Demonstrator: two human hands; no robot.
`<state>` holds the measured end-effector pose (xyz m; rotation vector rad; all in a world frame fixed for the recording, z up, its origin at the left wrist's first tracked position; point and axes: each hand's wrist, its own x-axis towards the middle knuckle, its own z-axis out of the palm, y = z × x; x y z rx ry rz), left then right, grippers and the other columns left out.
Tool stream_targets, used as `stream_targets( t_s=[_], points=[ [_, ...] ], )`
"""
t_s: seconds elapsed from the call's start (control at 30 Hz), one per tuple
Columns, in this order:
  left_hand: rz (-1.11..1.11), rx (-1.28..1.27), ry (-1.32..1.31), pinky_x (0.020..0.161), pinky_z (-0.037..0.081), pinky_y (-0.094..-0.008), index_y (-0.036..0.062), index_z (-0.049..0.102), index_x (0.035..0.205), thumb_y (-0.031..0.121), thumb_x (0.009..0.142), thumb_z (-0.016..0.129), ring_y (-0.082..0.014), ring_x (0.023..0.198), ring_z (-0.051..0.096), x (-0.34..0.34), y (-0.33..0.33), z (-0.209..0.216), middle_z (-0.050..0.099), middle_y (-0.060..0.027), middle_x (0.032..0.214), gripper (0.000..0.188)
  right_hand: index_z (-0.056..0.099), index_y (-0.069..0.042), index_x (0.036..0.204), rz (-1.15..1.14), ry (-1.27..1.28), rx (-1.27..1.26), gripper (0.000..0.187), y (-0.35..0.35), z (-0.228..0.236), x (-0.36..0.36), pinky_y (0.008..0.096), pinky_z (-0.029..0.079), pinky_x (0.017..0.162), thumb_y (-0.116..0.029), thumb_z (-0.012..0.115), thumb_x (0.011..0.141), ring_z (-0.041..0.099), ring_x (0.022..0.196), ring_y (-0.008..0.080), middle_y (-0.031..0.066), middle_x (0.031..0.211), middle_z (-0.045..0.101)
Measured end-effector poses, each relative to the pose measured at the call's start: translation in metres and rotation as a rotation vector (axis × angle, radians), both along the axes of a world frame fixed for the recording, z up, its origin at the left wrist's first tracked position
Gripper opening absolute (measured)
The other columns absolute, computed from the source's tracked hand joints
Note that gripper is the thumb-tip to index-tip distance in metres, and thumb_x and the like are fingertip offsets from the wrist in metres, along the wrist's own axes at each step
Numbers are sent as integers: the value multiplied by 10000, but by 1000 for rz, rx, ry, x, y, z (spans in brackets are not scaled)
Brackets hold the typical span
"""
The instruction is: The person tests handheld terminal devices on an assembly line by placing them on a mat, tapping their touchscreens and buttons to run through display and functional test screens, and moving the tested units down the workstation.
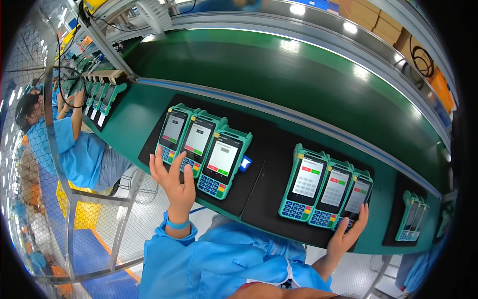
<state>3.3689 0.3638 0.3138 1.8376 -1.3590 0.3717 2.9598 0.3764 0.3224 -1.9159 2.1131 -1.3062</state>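
Two rows of three green handheld payment terminals lie face up with lit screens. In the left row are a left terminal (pixel 174 128), a middle terminal (pixel 198 139) and a right terminal (pixel 223 158). My left hand (pixel 175 189) is open, fingers spread over the keypads of the left and middle ones; contact is hard to tell. The right row has a left terminal (pixel 306 182), a middle terminal (pixel 333 192) and a right terminal (pixel 357 194). Beside that last one's lower edge my right hand (pixel 346 239) is open, fingers stretched along its side.
Black mats (pixel 269 144) lie under the terminals on the green bench. A small blue object (pixel 245 163) sits beside the left row. Beyond a metal rail runs a green conveyor belt (pixel 249 60). More terminals (pixel 412 217) stand at far right. A co-worker (pixel 74 144) sits at left behind mesh.
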Motion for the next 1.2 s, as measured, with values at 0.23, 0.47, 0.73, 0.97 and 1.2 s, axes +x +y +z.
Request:
stream_targets(
  t_s=[0.23,0.47,0.73,0.97,1.2],
  points=[
    [-105,127,37,1161,118,-594,130,685,1266,521,998,471,-522,1431,154,3,-2,-4,239,-275,1583,520,447,-2,1432,-9,-23,53,486,0,2,5,461,281,1153,-281,482,1034,371,1409,366,213,1532,372],
    [8,-8,44,1168,185,-543,63,552,1350,354,1050,419,-450,1427,270,75,-22,-16,342,-220,1555,438,438,-10,1443,-31,-46,54,496,2,5,6,424,322,1102,-283,487,1032,389,1393,346,191,1534,383],
    [174,271,352,910,502,-410,-19,670,1149,450,971,565,-360,1028,670,189,-90,-18,709,-204,1081,512,433,-10,1448,-3,-65,11,497,1,3,0,400,337,1077,-248,507,1018,407,1382,331,182,1528,399],
    [148,481,95,850,484,-523,33,647,1069,566,973,464,-467,1028,607,206,-125,-47,665,-250,1079,572,427,10,1450,33,-119,-16,541,3,0,-6,430,297,1147,-125,592,952,398,1383,372,227,1500,411],
    [120,581,103,833,477,-497,-2,591,1142,565,991,452,-475,1024,594,213,-110,-39,647,-270,1110,603,441,-2,1434,-48,6,-41,568,-2,21,12,466,345,1104,-228,629,949,443,1324,428,266,1469,430]
  ],
)
